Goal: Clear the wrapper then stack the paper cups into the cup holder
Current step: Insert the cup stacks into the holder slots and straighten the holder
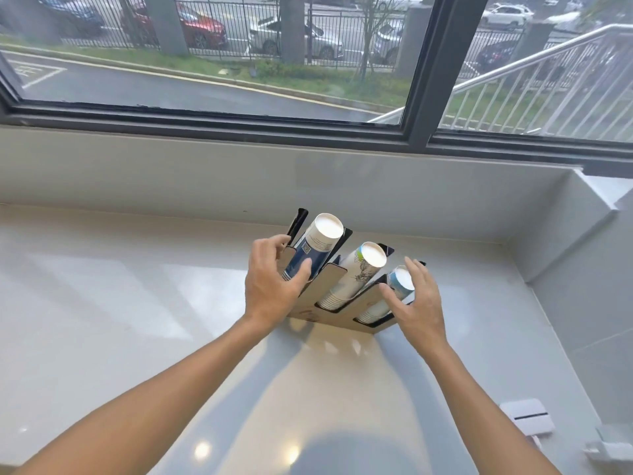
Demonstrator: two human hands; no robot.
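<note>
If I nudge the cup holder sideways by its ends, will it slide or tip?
Probably slide: the cup holder sits on a glossy counter that looks slippery. It likely feels light, being thin panels filled with paper cups. The tall blue cup stack leans out above its slot, so a quick shove might tip or shake it.

Two bare forearms reach forward from the bottom of the frame, converging slightly. The left hand (pixel 270 282) is half-curled, thumb angled up and to the right, fingers bent. The right hand (pixel 416 303) is spread open, palm facing left, fingers extended and parted.
</note>
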